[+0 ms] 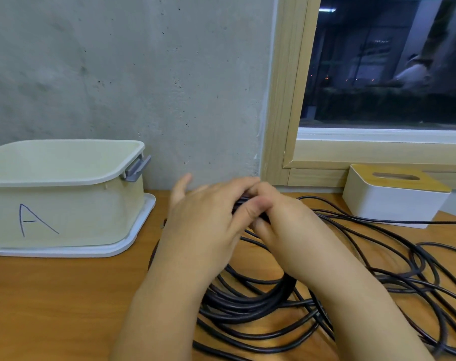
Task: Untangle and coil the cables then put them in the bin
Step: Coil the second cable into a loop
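At the frame's centre both the left hand point(208, 212) and right hand point(276, 217) are gripping a partly wound bunch of black cables point(247, 298), while loose loops are sprawling lower right and the bin point(65, 178) at left is sitting empty.

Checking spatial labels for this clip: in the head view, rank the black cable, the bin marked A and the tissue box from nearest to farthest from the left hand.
1. Black cable: held by the left hand itself.
2. Bin marked A: to its left, by the wall.
3. Tissue box: far right, beyond the right hand.
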{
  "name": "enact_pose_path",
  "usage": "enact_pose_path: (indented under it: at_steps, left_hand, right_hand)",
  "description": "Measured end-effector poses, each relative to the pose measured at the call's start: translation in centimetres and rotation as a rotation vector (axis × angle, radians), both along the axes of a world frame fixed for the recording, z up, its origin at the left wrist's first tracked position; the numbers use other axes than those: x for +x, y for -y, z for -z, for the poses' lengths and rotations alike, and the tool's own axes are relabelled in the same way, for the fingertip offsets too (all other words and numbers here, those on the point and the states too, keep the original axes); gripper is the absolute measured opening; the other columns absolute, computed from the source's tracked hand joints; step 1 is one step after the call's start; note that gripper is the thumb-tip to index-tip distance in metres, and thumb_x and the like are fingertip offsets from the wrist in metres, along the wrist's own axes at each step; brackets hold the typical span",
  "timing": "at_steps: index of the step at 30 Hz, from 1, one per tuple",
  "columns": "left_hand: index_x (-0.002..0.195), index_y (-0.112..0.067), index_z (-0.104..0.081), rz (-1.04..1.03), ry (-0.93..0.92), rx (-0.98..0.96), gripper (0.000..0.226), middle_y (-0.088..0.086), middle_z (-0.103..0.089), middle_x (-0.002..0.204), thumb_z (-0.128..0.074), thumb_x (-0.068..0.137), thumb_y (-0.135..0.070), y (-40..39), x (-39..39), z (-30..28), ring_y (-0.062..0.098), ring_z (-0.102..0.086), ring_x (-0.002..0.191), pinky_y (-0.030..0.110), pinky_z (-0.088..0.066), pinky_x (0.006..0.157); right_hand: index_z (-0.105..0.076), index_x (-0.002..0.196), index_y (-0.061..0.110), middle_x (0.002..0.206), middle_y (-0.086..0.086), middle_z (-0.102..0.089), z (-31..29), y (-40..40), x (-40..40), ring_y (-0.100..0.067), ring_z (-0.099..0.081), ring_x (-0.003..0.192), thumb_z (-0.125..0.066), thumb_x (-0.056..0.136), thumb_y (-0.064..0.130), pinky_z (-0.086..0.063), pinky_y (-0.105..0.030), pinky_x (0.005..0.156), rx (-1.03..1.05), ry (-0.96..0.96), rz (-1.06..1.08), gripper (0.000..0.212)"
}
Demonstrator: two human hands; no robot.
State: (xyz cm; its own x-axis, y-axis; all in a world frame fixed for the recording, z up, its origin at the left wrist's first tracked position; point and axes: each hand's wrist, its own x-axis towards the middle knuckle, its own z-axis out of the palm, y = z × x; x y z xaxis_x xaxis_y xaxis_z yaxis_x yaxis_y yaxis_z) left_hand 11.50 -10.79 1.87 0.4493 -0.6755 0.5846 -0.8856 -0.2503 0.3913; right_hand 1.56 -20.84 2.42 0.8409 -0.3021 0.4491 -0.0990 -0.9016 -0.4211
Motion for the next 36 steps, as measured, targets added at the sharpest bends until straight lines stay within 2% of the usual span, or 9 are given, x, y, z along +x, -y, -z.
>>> enact_pose_path:
  at_steps: [3,5,9,17,22,24,27,31,36]
  left_hand:
    - [0.125,-0.06,-0.041,0.123,-0.144,-0.032,0.057,-0.023,-0.067,0.089,-0.026,0.075,-0.081,-0.2,0.4,0.2,-0.001,-0.06,0.087,0.029,-0.048,0.075]
    - [0.121,-0.066,-0.036,0.181,-0.148,-0.088,0.049,-0.025,-0.068,0.099,-0.032,0.073,-0.077,-0.4,0.7,0.3,-0.003,-0.061,0.095,0.033,-0.051,0.078]
    - [0.117,-0.064,-0.045,0.274,-0.183,-0.165,0.041,-0.028,-0.065,0.108,-0.046,0.077,-0.066,-0.4,0.9,0.5,-0.005,-0.059,0.104,0.033,-0.052,0.086]
    - [0.098,-0.045,-0.066,0.21,-0.254,-0.474,0.02,-0.032,-0.065,0.099,-0.055,0.082,-0.051,-1.0,0.9,0.1,-0.012,-0.06,0.094,0.002,-0.04,0.077]
    - [0.093,-0.042,-0.064,0.2,-0.298,-0.601,0.019,-0.035,-0.059,0.064,-0.049,0.083,-0.048,-1.1,0.2,-0.5,-0.018,-0.053,0.066,-0.002,-0.034,0.063]
    - [0.093,-0.04,-0.064,0.199,-0.312,-0.623,0.019,-0.034,-0.056,0.06,-0.048,0.085,-0.044,-1.2,0.1,-0.6,-0.018,-0.052,0.065,-0.002,-0.033,0.063]
    - [0.094,-0.037,-0.064,0.208,-0.316,-0.635,0.023,-0.033,-0.055,0.058,-0.044,0.086,-0.044,-1.2,-0.1,-0.6,-0.018,-0.053,0.065,-0.003,-0.033,0.063]
    - [0.097,-0.037,-0.065,0.226,-0.376,-0.619,0.026,-0.029,-0.054,0.054,-0.043,0.089,-0.048,-1.3,0.2,-0.4,-0.014,-0.052,0.057,0.0,-0.035,0.056]
    - [0.108,-0.044,-0.061,0.258,-0.297,-0.371,0.03,-0.034,-0.057,0.065,-0.039,0.092,-0.058,-1.4,0.7,-0.2,-0.014,-0.054,0.06,0.001,-0.037,0.059]
  right_hand:
    - [-0.03,0.096,0.032,0.073,0.01,-0.049,0.1,-0.2,0.0,-0.007,-0.047,0.065,-0.046,0.087,0.033,-0.039,-0.027,0.06,0.081,0.042,-0.018,0.018]
    - [-0.028,0.09,0.033,0.078,0.009,-0.055,0.1,-0.2,0.0,-0.006,-0.052,0.067,-0.046,0.078,0.038,-0.045,-0.026,0.062,0.147,0.086,-0.036,0.022]
    - [-0.031,0.091,0.033,0.08,0.01,-0.061,0.1,0.0,-0.2,-0.002,-0.057,0.075,-0.059,0.075,0.032,-0.046,-0.018,0.065,0.252,0.185,-0.064,0.032]
    - [-0.045,0.101,0.041,0.087,0.017,-0.062,0.0,0.9,-0.8,-0.003,-0.062,0.073,-0.064,0.081,0.038,-0.05,-0.021,0.065,0.33,0.177,-0.043,0.028]
    - [-0.056,0.093,0.034,0.079,0.009,-0.067,0.1,1.4,-1.2,-0.004,-0.065,0.072,-0.059,0.081,0.04,-0.056,-0.029,0.07,0.421,0.142,-0.063,0.015]
    - [-0.055,0.089,0.029,0.067,0.003,-0.065,0.1,0.9,-1.0,-0.01,-0.063,0.062,-0.053,0.079,0.05,-0.056,-0.035,0.069,0.442,0.195,-0.061,0.024]
    - [-0.051,0.083,0.028,0.06,0.01,-0.058,0.3,0.4,-0.5,-0.008,-0.056,0.054,-0.041,0.07,0.065,-0.047,-0.019,0.054,0.392,0.31,-0.02,0.04]
    - [-0.049,0.082,0.03,0.058,0.008,-0.054,0.4,0.7,-0.4,-0.009,-0.054,0.058,-0.034,0.07,0.069,-0.043,-0.025,0.053,0.298,0.332,0.03,0.044]
    - [-0.047,0.083,0.029,0.064,0.007,-0.051,-0.3,1.1,-1.0,-0.007,-0.052,0.066,-0.029,0.067,0.072,-0.04,-0.022,0.054,0.142,0.17,0.064,0.049]
